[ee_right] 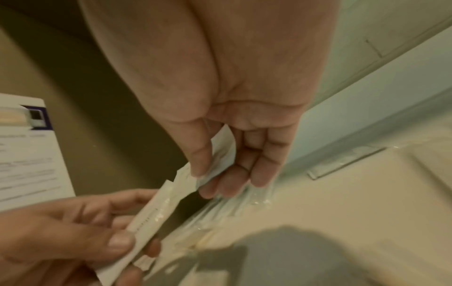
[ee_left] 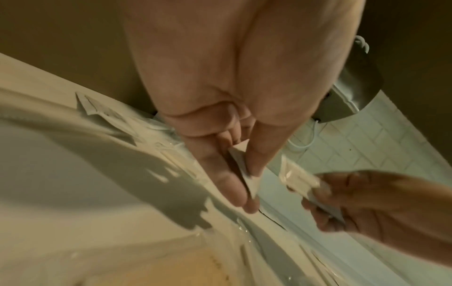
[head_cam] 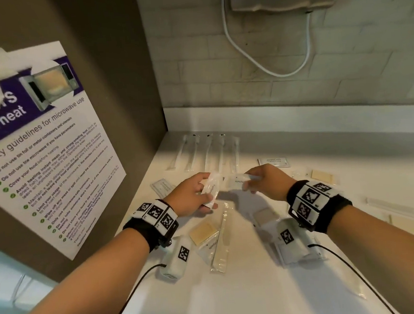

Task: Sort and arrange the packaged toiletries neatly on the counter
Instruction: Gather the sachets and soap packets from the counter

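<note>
Above the white counter (head_cam: 298, 150) my left hand (head_cam: 205, 193) pinches a small white toothpaste packet (head_cam: 209, 189) between thumb and fingers. My right hand (head_cam: 250, 180) pinches a second toothpaste packet (head_cam: 238, 180) just to its right, the two packets' ends nearly meeting. The left wrist view shows the left hand (ee_left: 247, 185) with the thumb pressing on its packet (ee_left: 244, 174), and the right hand's packet (ee_left: 300, 178) beside it. In the right wrist view the right hand (ee_right: 215, 180) pinches its packet (ee_right: 221, 156); the left hand's packet (ee_right: 151, 218) sits at lower left.
A row of wrapped toothbrushes (head_cam: 208, 152) lies at the back. Flat sachets (head_cam: 162, 185) (head_cam: 273, 162), tan soap squares (head_cam: 204, 231) (head_cam: 321, 174) and another toothpaste packet (head_cam: 219, 244) are scattered on the counter. A brown side wall with a poster (head_cam: 54, 155) stands at the left.
</note>
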{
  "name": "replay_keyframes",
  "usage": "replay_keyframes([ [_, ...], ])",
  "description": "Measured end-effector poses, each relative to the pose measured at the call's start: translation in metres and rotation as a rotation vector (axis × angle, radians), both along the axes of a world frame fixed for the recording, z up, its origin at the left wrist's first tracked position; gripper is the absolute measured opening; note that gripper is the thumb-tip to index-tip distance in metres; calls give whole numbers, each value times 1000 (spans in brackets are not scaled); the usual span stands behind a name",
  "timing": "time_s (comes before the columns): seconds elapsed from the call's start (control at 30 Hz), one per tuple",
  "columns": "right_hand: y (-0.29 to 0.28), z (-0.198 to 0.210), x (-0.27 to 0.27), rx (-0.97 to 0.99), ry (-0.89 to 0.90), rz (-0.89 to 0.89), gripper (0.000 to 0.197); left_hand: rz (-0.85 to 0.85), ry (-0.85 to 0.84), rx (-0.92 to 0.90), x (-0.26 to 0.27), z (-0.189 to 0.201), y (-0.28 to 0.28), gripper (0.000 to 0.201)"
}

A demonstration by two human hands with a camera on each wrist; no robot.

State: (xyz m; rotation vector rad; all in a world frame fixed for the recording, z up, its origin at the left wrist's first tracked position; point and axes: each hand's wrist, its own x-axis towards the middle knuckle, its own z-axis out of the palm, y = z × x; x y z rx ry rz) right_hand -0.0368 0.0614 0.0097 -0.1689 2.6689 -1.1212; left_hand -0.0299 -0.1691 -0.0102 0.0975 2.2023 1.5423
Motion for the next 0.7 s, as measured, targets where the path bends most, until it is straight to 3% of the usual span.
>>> replay_keyframes([
  [0.17,-19,14,4,-88,75,12,27,12,11,107,12,6,11,44],
  [0.47,-19,8,10,-209,-33,-3,14,30,76,41,12,13,12,40],
  [0.7,-21,7,6,-112,0,24,7,43,86,28,13,2,6,28],
])
